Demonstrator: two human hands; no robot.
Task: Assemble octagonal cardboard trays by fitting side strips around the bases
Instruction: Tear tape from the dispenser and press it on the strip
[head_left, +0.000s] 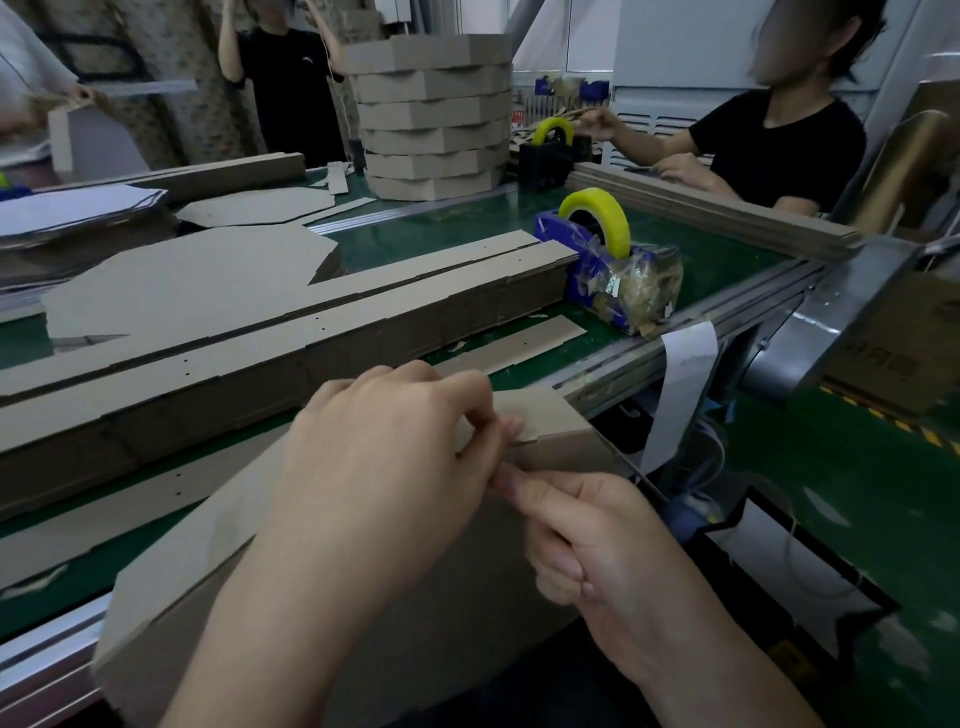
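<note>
**Tab may spring loose at the corner**

My half-built tray (208, 551) fills the lower centre of the frame, its side strip (563, 449) folded along the right edge. My left hand (384, 457) pinches the strip from above, and my right hand (597, 551), fingers curled, pinches it just below. I reckon an uneven squeeze could crease the strip or pop it off the base.

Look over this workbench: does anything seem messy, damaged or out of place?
The blue tape dispenser near the right edge of the bench is smothered in a crumpled wad of used tape, and a white strip dangles over that edge. The side strip pinched by the left hand and right hand looks sound.
</note>
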